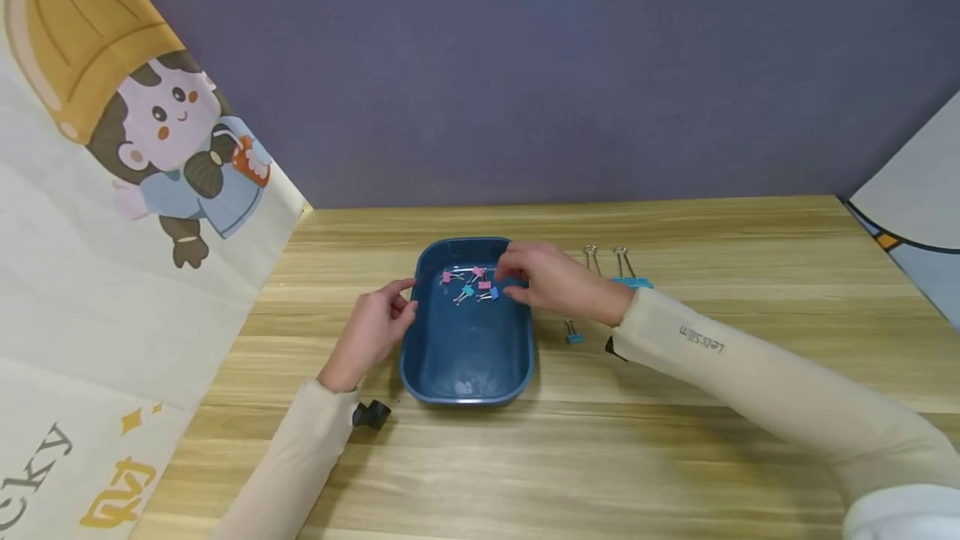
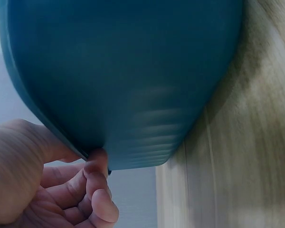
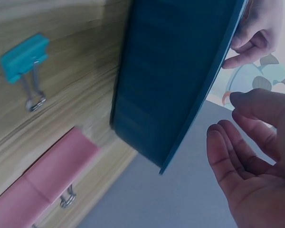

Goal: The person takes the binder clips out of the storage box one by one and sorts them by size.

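Note:
A dark blue plastic tray [image 1: 468, 357] stands on the wooden table, with several small pink, teal and blue binder clips [image 1: 467, 292] inside near its far end. My left hand [image 1: 372, 327] pinches the tray's left rim; the left wrist view shows that rim [image 2: 26, 95] between thumb and forefinger. Over the right rim reaches my right hand [image 1: 551, 280]. In the right wrist view its thumb and loosely bent fingers [image 3: 223, 159] stand apart with nothing between them. A small teal binder clip [image 1: 573, 338] and a large teal one [image 1: 632, 282] lie right of the tray.
A large pink binder clip [image 3: 50, 175] lies on the table beside the tray in the right wrist view. Behind the table [image 1: 637, 457] rises a dark grey-blue panel [image 1: 525, 82]. A white cloth with a cartoon figure [image 1: 165, 115] hangs at the left.

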### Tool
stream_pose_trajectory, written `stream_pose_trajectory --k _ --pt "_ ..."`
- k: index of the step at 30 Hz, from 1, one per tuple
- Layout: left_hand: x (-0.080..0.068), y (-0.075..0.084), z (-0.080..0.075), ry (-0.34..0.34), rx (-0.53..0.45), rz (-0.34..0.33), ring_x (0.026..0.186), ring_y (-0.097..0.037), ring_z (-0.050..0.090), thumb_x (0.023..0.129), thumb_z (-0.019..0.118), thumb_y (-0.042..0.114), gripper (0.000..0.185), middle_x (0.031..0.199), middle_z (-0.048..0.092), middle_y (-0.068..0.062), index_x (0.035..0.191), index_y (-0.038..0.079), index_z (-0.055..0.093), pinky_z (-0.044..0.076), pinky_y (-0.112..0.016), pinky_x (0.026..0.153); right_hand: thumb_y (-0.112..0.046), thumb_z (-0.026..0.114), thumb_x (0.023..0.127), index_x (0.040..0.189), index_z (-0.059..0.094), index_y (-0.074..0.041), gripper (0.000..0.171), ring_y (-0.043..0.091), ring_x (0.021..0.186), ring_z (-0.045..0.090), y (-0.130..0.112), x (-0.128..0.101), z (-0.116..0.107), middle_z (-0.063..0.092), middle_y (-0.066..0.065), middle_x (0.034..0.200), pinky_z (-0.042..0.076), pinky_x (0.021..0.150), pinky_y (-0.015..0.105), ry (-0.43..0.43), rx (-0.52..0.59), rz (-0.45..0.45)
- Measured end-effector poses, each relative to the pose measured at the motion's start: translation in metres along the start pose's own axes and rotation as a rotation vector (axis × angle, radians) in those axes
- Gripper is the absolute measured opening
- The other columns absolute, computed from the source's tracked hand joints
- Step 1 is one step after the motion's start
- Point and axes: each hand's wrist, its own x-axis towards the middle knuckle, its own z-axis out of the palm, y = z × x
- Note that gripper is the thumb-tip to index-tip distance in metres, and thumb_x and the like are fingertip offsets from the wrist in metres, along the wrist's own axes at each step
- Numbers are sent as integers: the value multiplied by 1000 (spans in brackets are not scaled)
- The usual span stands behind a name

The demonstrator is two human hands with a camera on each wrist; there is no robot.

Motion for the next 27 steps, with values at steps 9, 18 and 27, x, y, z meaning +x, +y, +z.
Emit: stream_pose_trajectory --k 9,18,27 --pt "0 0 0 2 10 3 57 -12 53 88 63 7 36 71 58 -2 122 -5 58 47 -26 52 -7 70 83 101 69 -10 18 22 85 60 -2 20 13 59 2 100 48 69 26 -33 28 -7" --pt "1 1 0 1 5 -6 58 -13 54 89 63 7 36 72 59 -4 123 -5 58 48 -26 53 -8 71 82 103 68 -5 21 22 90 58 4 33 22 60 5 100 49 76 31 -73 -14 38" --pt "1 2 0 -1 10 -14 58 -13 54 89 63 7 36 72 59 -4 123 -5 58 48 -26 53 -7 69 84 104 67 -4 20 19 90 56 6 42 28 62 8 100 49 79 33 -127 -75 72"
